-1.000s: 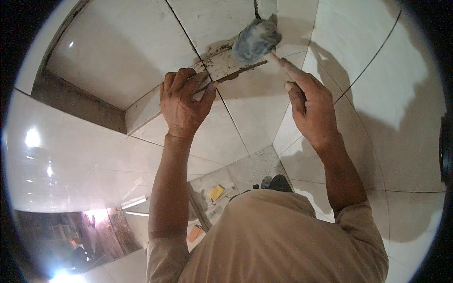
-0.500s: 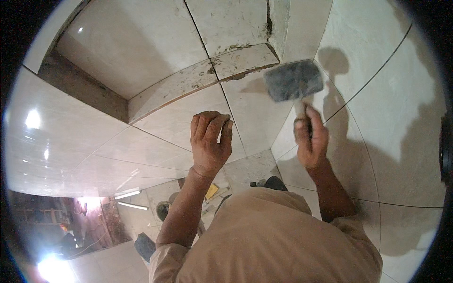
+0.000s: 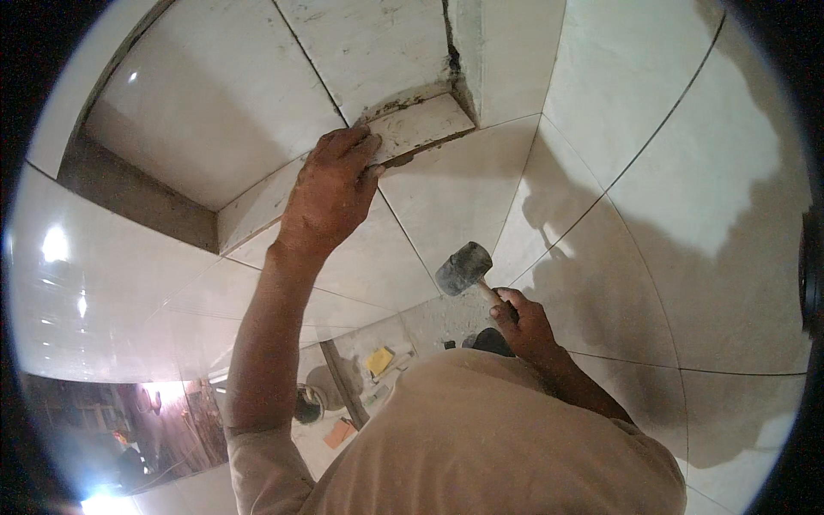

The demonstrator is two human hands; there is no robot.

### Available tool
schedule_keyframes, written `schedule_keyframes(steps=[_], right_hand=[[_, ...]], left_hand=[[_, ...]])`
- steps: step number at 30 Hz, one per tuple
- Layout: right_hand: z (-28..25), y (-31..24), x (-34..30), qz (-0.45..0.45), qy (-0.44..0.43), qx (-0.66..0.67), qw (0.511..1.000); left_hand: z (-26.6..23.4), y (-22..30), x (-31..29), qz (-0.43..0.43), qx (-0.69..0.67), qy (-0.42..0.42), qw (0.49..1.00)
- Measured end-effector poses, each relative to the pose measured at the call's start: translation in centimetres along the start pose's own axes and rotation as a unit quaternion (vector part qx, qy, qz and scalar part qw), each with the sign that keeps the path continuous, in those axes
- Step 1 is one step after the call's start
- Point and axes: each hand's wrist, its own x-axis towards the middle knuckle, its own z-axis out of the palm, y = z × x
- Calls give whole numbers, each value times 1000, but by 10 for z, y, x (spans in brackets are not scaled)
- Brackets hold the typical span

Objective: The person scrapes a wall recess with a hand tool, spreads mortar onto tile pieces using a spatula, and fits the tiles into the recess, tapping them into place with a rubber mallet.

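My left hand (image 3: 333, 184) reaches up to the ledge of a recess in the tiled wall. Its fingers bend over the end of a narrow tile strip (image 3: 429, 123), with the thumb at the strip's lower edge. Mortar smears the strip's back edge, and a rough mortar line shows under its front. Lower and to the right, my right hand (image 3: 525, 324) is closed round the wooden handle of a rubber mallet (image 3: 464, 269). The mallet's dark grey head hangs in the air, apart from the wall.
Large pale tiles cover the recess back (image 3: 215, 94) and the side wall (image 3: 678, 215). Down on the floor lie a yellow block (image 3: 378, 360) and an orange piece (image 3: 339, 433), beside a bucket (image 3: 309, 403). A bright lamp (image 3: 107, 502) shines at lower left.
My left hand has moved up and left onto the tile strip's end. My right hand has lowered the mallet down and left, away from the ledge.
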Motion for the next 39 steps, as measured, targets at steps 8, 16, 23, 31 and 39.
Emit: schedule_keyframes(steps=[8, 16, 23, 31, 39], right_hand=[[-4, 4, 4, 10, -31, -18, 999], [-2, 10, 13, 30, -49, 4, 998], [0, 8, 14, 27, -57, -11, 998], [6, 5, 13, 33, -60, 24, 997], [18, 7, 5, 25, -103, -6, 994]], left_hand=[[-9, -6, 17, 61, 63, -92, 992], [-28, -10, 31, 116, 135, -93, 980], [-17, -7, 23, 151, 157, -37, 975], [-9, -26, 43, 48, 67, -15, 996], [-38, -8, 42, -72, -148, 112, 980]])
